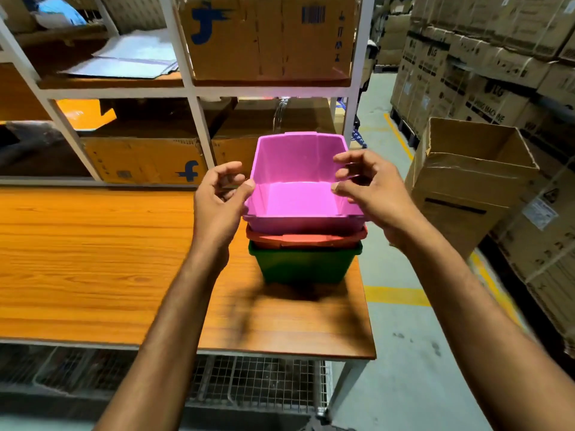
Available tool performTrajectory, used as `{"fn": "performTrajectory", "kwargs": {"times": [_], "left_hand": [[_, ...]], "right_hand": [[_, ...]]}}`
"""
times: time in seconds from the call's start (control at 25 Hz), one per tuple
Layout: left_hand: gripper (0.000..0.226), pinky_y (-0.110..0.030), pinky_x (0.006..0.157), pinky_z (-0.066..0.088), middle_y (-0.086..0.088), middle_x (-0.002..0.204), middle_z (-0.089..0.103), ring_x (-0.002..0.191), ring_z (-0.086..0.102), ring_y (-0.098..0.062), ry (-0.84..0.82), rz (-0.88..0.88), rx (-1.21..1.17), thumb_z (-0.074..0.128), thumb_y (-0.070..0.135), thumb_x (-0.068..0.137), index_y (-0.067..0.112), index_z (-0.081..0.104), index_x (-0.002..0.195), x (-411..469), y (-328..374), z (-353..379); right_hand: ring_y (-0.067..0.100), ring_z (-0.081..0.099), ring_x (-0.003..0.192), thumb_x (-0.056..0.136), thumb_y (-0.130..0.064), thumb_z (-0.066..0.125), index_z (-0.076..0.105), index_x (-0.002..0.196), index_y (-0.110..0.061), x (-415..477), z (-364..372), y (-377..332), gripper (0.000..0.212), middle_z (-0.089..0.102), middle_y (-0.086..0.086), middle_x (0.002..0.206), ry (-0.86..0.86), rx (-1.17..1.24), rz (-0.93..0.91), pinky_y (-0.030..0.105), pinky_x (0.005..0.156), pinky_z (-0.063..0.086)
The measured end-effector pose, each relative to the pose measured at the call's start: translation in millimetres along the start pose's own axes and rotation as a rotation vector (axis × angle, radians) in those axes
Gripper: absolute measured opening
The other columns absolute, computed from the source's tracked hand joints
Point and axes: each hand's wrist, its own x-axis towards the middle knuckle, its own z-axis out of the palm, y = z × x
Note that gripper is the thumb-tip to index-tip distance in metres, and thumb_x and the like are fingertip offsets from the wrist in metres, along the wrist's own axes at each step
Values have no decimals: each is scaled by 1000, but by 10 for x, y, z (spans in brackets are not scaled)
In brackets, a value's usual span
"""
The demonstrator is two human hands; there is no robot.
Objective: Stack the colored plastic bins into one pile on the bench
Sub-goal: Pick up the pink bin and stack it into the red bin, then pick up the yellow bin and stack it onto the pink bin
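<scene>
Flanking the pink bin (295,200), stacked on the red bin (305,239) and green bin (305,262) by the bench's (93,259) right edge, left hand (217,200) and right hand (370,188) curl at its rims; whether they grip is unclear.

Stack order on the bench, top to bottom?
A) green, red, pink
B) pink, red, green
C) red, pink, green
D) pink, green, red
B: the pink bin is nested on top in the red bin, which sits in the green bin at the bottom, on the bench.
</scene>
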Motion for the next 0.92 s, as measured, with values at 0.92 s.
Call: {"fn": "performTrajectory", "kwargs": {"times": [0.92], "left_hand": [[39, -30, 82, 54, 18, 129, 57, 113, 60, -5, 216, -101, 839, 65, 28, 96, 36, 56, 133, -2503, -930, -3035]], "right_hand": [[12, 63, 83, 89, -4, 66, 65, 112, -36, -2547, 2898, 245, 39, 65, -7, 104, -580, 1, 7, 35, 65, 56]]}}
